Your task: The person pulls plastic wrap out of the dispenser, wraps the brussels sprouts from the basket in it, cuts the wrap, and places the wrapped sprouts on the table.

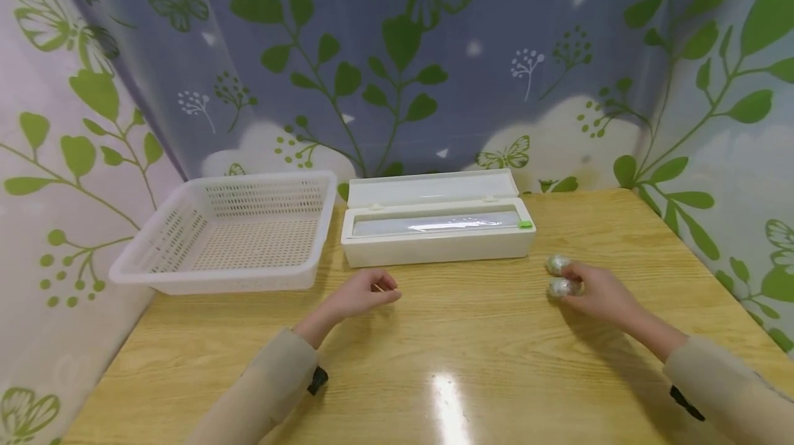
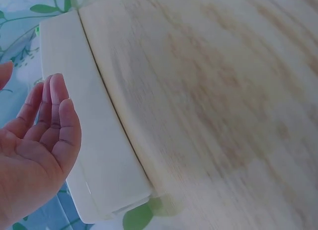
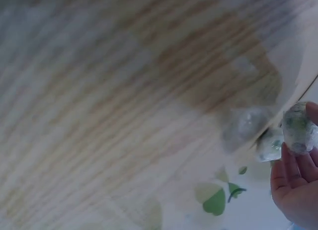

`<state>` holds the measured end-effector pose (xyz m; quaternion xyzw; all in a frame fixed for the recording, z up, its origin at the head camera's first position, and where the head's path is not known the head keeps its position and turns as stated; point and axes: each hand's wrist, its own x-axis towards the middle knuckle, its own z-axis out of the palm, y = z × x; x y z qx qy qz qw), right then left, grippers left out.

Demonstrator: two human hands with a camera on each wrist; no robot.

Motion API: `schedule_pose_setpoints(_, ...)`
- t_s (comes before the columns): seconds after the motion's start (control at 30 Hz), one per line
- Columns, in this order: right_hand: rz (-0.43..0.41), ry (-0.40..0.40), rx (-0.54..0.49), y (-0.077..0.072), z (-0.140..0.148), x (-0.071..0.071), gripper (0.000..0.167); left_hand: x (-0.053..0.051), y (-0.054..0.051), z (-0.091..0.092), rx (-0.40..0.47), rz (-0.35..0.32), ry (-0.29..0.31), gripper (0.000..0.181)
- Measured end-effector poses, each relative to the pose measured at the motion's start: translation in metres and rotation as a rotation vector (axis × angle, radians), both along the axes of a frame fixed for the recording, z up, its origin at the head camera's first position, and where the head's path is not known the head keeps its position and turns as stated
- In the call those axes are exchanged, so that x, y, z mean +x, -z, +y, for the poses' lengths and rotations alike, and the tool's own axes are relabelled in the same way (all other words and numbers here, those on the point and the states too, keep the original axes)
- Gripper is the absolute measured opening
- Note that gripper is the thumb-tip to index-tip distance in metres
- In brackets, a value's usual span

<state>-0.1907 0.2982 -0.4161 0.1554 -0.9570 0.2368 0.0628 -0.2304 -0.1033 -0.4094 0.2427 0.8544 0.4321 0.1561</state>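
Note:
My right hand (image 1: 602,295) pinches one of two small rounded things wrapped in clear, shiny film, the nearer wrapped thing (image 1: 563,287), between thumb and fingers. Just behind it, the second wrapped thing (image 1: 557,264) sits on the table. In the right wrist view the held wrapped thing (image 3: 297,126) looks whitish with green; what is inside cannot be told. My left hand (image 1: 362,293) hovers over the table with its fingers loosely bent and nothing in them. Beyond it stands a white cling film box (image 1: 437,250), lid raised, with a film roll (image 1: 434,224) inside.
A white perforated plastic basket (image 1: 232,280) stands at the table's left, beside the box. On the box's right end is a small green piece (image 1: 525,224). A patterned curtain (image 1: 434,87) hangs behind the wooden table (image 1: 484,342).

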Motion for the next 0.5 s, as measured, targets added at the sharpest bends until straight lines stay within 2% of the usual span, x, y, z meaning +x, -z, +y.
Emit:
schedule_pose_setpoints(0.23, -0.042, 0.019, 0.016, 0.0066, 0.0108, -0.0015, 0.03, -0.0004, 0.0011, -0.0004, -0.017, -0.006, 0.014, 0.024)
schedule_pose_setpoints(0.5, -0.08, -0.005, 0.041, 0.0021, 0.0119, -0.0007, 0.038, -0.0001, -0.002, 0.0005, -0.027, 0.013, 0.024, 0.023)
